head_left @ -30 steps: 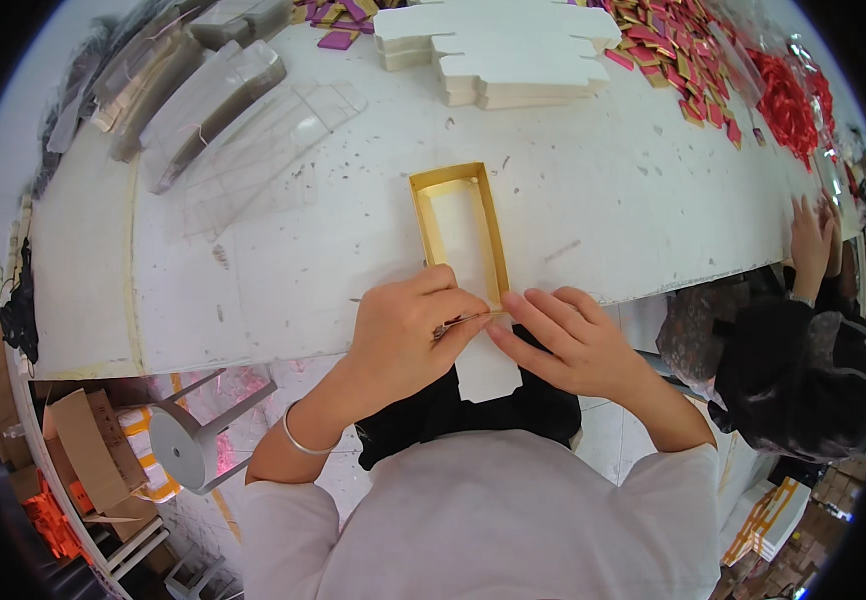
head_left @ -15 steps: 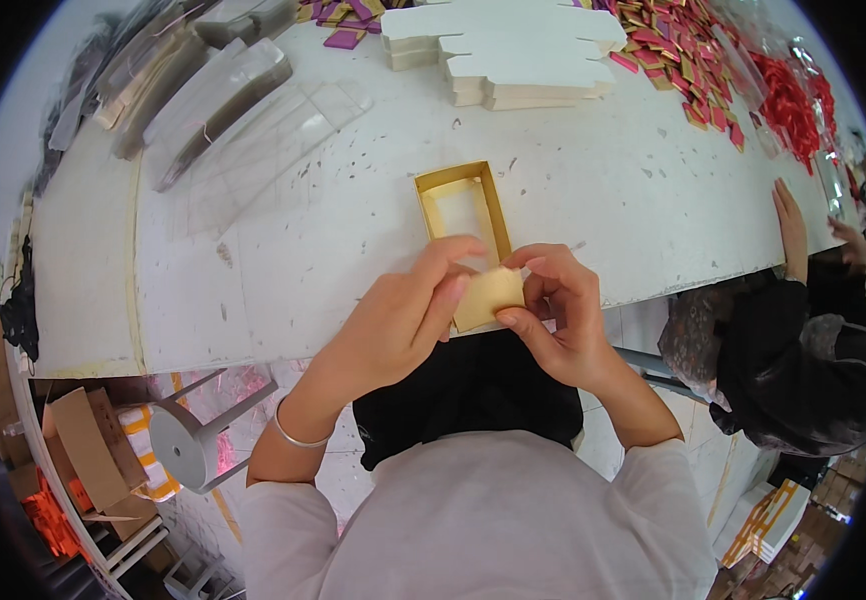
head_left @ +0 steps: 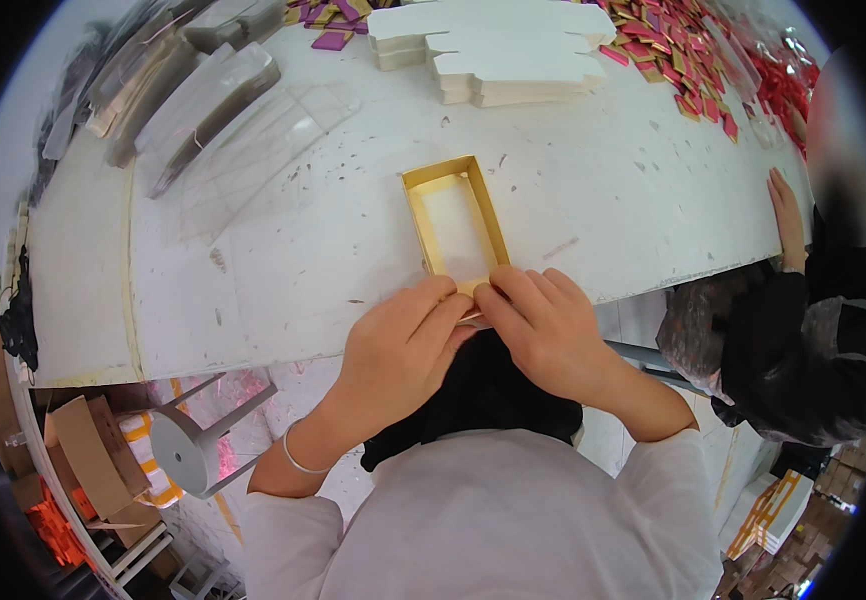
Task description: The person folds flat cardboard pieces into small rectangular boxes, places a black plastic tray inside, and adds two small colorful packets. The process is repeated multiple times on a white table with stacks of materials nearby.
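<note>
An open gold box [head_left: 498, 222] with a white bottom stands at the table's near edge, its short end toward me. My left hand [head_left: 408, 325] pinches the near left corner of that end. At the near right corner my right hand [head_left: 543, 318] grips the same wall with bent fingers and thumb. The two hands almost meet over the near wall, so most of that wall is hidden beneath the fingers.
A stack of flat white cartons [head_left: 503, 55] lies at the far side of the white table [head_left: 283, 270]. Clear plastic sleeves [head_left: 203, 105] lie far left, pink-and-gold pieces [head_left: 668, 60] far right. Another person's hand [head_left: 785, 215] rests on the right edge.
The gold end flap that stood up between my hands is now folded down at the box's near end. Both hands have drawn together onto that wall.
</note>
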`<state>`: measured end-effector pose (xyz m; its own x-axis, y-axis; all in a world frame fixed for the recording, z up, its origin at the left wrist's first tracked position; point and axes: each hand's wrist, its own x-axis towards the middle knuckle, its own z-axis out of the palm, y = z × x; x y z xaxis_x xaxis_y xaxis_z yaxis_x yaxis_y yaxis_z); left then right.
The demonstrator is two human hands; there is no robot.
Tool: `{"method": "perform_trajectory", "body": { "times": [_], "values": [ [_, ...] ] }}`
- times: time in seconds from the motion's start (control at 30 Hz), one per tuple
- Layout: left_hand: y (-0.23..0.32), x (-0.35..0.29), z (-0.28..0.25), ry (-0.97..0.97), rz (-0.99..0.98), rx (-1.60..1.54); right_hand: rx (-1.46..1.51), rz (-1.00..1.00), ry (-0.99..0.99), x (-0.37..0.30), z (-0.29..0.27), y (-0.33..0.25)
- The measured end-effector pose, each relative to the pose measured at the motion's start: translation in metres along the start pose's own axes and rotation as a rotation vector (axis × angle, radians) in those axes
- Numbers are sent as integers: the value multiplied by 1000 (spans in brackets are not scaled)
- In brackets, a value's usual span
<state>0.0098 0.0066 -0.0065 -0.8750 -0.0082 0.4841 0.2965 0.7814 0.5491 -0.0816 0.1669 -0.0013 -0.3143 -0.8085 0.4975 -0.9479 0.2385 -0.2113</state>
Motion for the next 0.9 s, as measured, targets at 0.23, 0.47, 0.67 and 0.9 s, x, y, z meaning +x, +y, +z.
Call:
{"method": "perform_trajectory", "body": {
  "times": [0.23, 0.47, 0.67, 0.9],
  "values": [
    [8, 14, -14, -322, -62, 140, 113, 183, -507, 19, -19, 4],
    [5, 27, -24, -412, -46, 142, 287, 163, -395, 14, -20, 10],
    [10, 29, -43, -269, 10, 124, 108, 79, -488, 22, -43, 23],
    [-37, 57, -38, -314, -18, 74, 262, 162, 39, 4, -56, 43]
  ]
}}
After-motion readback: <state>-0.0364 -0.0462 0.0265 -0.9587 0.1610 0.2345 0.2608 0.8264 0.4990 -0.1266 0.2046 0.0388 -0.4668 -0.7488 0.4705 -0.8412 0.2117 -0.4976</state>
